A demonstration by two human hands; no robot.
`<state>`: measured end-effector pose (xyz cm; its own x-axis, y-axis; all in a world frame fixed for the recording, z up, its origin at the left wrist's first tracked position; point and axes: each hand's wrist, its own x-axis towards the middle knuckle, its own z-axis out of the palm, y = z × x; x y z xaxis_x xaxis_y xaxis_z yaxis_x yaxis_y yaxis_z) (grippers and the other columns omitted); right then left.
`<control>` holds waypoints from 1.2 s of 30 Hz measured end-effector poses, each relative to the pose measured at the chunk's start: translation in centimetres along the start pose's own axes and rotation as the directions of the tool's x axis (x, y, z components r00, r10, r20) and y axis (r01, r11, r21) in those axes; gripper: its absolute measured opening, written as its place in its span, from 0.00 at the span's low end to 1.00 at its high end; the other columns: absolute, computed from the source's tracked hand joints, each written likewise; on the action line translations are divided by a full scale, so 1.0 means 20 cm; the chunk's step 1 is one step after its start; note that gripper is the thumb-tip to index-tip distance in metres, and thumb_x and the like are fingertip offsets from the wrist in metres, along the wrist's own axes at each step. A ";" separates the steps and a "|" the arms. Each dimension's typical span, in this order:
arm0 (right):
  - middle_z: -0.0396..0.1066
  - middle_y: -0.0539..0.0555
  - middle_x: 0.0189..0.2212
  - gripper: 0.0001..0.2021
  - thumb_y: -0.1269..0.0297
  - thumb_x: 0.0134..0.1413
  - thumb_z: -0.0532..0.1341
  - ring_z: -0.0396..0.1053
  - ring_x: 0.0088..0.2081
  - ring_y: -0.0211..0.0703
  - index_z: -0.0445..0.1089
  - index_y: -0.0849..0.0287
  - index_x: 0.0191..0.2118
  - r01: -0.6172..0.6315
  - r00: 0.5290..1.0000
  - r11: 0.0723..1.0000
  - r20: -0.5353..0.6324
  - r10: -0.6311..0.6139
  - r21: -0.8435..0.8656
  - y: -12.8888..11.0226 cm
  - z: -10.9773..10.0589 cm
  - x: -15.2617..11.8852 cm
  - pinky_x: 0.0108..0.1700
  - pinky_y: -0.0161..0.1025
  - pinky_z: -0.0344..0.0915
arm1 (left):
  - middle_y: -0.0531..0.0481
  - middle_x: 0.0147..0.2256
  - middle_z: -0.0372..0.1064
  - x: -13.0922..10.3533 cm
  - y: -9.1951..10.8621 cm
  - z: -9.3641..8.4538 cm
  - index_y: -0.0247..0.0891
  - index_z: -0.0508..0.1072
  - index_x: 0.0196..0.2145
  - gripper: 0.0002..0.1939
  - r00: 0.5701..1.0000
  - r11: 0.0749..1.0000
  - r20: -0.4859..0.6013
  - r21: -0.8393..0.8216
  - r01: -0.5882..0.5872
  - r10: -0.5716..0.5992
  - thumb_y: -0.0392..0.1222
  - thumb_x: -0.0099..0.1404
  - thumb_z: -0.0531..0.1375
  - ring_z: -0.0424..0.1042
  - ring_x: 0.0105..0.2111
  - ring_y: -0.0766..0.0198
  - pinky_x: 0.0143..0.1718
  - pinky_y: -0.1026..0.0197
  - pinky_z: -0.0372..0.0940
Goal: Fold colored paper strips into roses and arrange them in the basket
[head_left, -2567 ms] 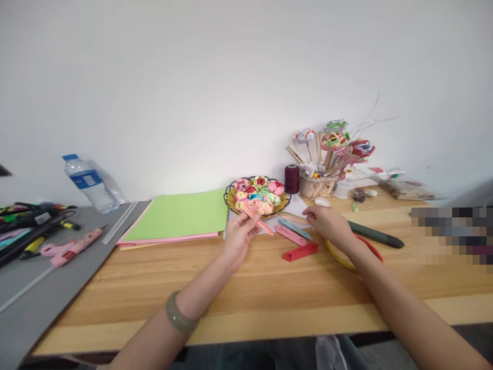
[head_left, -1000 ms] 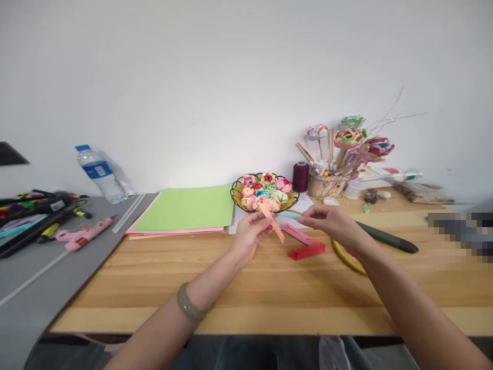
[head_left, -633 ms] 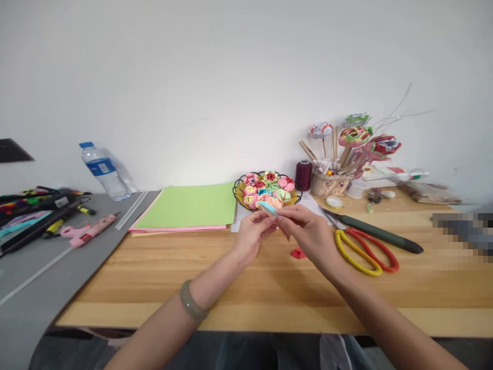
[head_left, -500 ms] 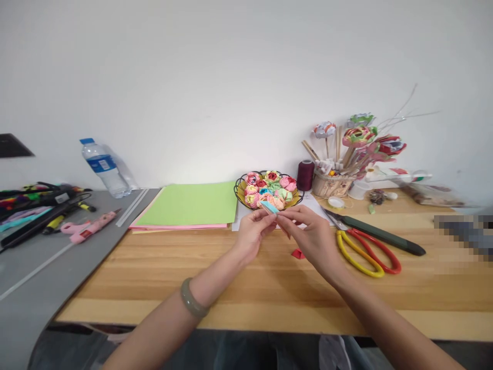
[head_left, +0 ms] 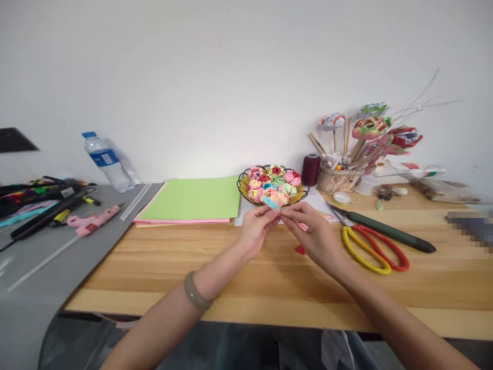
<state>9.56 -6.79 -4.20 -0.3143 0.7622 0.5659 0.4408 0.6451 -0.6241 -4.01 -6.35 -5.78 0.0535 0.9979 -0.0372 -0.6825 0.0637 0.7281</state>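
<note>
Fingers of my left hand (head_left: 257, 231) are closed on a small light-blue folded paper piece (head_left: 271, 203), just in front of the flower basket. My right hand (head_left: 311, 231) meets it at the piece's lower right end, its fingertips pinched there; a bit of pink paper (head_left: 302, 225) shows by its fingers. Under the right hand a small red paper piece (head_left: 300, 250) lies on the wooden table (head_left: 231, 288). Behind the hands, the yellow basket (head_left: 304, 198) with a black wire rim holds several folded paper flowers (head_left: 292, 178).
Green paper (head_left: 196, 198) tops a stack at left. Scissors (head_left: 375, 249) lie at right. Thread spool (head_left: 310, 170) and flower pot (head_left: 336, 181) stand behind. A bottle (head_left: 110, 163) and glue gun (head_left: 96, 220) are on the grey surface at left.
The view has shifted slightly, moving most things right and a little up. The blue piece is tilted flatter between my fingers, and pink paper now shows by my right fingers.
</note>
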 end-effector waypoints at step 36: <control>0.69 0.50 0.23 0.14 0.54 0.50 0.61 0.64 0.22 0.32 0.69 0.61 0.27 -0.565 0.807 0.691 0.478 0.348 0.450 -0.08 -0.15 -0.06 0.27 0.32 0.59 | 0.51 0.28 0.72 -0.06 0.08 0.03 0.32 0.75 0.29 0.13 0.973 0.995 0.220 -0.058 0.085 -0.070 0.40 0.45 0.69 0.66 0.19 0.77 0.19 0.77 0.63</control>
<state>11.73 -8.89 -2.32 -0.5015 0.8650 -0.0181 0.1037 0.0394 -0.9938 -4.74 -7.37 -4.21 0.2602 0.9635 0.0634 -0.7163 0.1486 0.6818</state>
